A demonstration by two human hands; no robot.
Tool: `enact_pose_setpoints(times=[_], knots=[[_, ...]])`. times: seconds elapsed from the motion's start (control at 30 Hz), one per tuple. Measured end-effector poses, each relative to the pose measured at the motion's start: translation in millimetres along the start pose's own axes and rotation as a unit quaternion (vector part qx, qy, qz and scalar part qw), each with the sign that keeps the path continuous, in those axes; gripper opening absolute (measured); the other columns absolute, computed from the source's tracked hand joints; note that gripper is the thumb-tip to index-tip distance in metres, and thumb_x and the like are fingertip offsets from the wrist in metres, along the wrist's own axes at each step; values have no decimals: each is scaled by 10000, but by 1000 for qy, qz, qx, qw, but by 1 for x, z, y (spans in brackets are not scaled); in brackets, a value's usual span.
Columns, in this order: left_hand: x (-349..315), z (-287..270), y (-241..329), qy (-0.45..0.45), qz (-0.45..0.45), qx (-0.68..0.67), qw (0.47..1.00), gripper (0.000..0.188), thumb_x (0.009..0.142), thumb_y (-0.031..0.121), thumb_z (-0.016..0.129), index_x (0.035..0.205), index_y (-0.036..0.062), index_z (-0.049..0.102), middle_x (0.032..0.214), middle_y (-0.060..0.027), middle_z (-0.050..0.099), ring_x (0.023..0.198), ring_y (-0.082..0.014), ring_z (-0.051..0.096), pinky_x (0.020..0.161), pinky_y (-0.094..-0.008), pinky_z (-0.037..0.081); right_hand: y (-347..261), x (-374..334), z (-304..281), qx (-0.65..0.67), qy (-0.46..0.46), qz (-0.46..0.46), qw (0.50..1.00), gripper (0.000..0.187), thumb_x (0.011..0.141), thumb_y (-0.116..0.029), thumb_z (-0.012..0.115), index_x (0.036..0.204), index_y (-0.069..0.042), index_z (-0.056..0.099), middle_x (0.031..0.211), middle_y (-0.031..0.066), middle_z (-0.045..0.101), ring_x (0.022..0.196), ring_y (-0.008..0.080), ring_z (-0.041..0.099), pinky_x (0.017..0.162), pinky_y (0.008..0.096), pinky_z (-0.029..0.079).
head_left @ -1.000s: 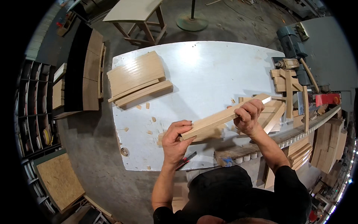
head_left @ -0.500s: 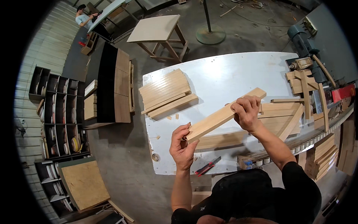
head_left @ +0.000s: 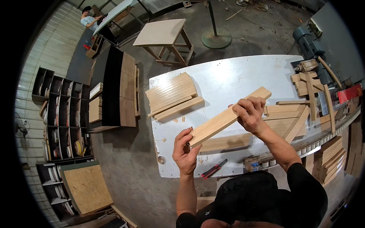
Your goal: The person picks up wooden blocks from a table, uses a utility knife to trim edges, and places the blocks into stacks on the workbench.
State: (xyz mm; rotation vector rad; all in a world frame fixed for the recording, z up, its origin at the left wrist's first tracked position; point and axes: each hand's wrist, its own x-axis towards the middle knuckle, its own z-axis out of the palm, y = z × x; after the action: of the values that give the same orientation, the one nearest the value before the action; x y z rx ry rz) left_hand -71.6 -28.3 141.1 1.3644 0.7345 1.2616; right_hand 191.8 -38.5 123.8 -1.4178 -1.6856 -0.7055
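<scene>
A pale wooden board [head_left: 216,126] is held slantwise above the white table, its right end pointing away from me. My left hand [head_left: 185,151] grips the near left end, with the thumb below and fingers above. My right hand [head_left: 250,114] wraps over the board toward its far right end; part of its grip is hidden. Under the held board lie more wooden strips [head_left: 228,141] on the table. Close to the front edge, a red and black utility knife [head_left: 213,169] rests below the board.
A row of planks [head_left: 172,91] lies at the table's [head_left: 228,72] left. Boards [head_left: 283,119] and a motor [head_left: 306,40] are at the right. Shelving [head_left: 66,114] stands far left, a small wooden stand [head_left: 161,34] beyond the table. A person [head_left: 89,21] sits in the far left background.
The board has tilted slightly in my hands, showing more of its broad face. Both hands keep their hold. The whole view has shifted a little.
</scene>
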Motion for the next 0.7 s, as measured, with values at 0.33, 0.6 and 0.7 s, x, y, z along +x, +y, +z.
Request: enact_pose_setpoints(times=[0.33, 0.6, 0.7], knots=[[-14, -35, 18, -163, 132, 601, 771, 182, 816, 192, 765, 842, 64, 638, 708, -54, 532, 614, -245, 562, 539, -377, 459, 5, -28, -17, 52, -266, -86, 959, 231, 724, -115, 647, 948, -81, 604, 879, 49, 609, 809, 228, 601, 755, 371, 488], [-21, -44, 32, -171, -45, 377, 909, 91, 833, -2, 685, 875, 11, 605, 768, -129, 578, 665, -327, 587, 588, -364, 472, -14, -21, -34, 59, -267, -110, 956, 358, 715, -74, 649, 1071, -57, 613, 948, 76, 606, 843, 252, 605, 729, 368, 508], [-25, -48, 30, -152, -67, 340, 926, 88, 834, -7, 680, 875, 7, 604, 764, -126, 573, 659, -320, 580, 591, -363, 467, -19, -14, -36, 51, -284, -115, 951, 371, 713, -67, 654, 1082, -55, 615, 950, 77, 605, 844, 250, 604, 712, 365, 505]])
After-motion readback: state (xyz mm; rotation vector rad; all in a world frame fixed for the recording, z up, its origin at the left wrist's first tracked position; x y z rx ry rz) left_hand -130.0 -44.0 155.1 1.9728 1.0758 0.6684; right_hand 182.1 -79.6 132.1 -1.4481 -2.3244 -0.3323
